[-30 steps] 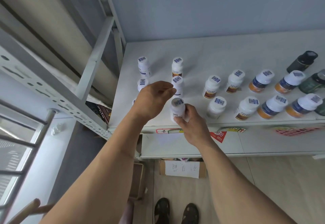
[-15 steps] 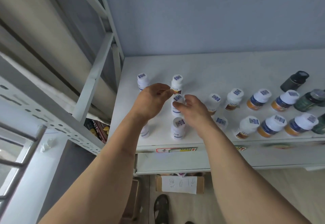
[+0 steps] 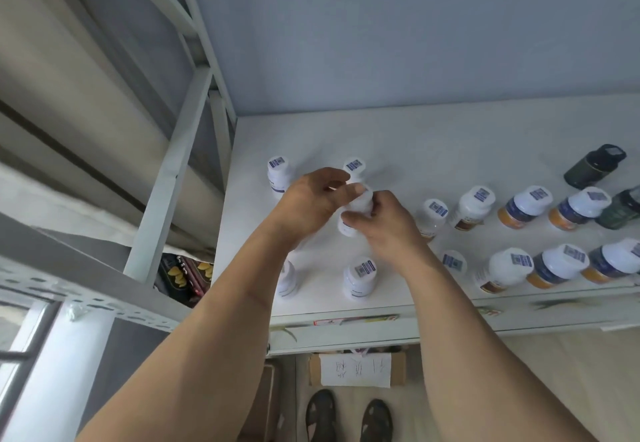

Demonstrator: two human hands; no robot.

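Bare forearms (image 3: pixel 207 337), dark strappy sandals (image 3: pixel 320 414)

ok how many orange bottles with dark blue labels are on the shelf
4, all at the right: back-row pair, front-row pair. More may sit past the right edge.

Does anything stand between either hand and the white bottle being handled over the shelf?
Nothing visible does. The right hand grips the white bottle by its body, and the left hand holds its cap. The rear bottle and the front bottle stand apart from it on the shelf.
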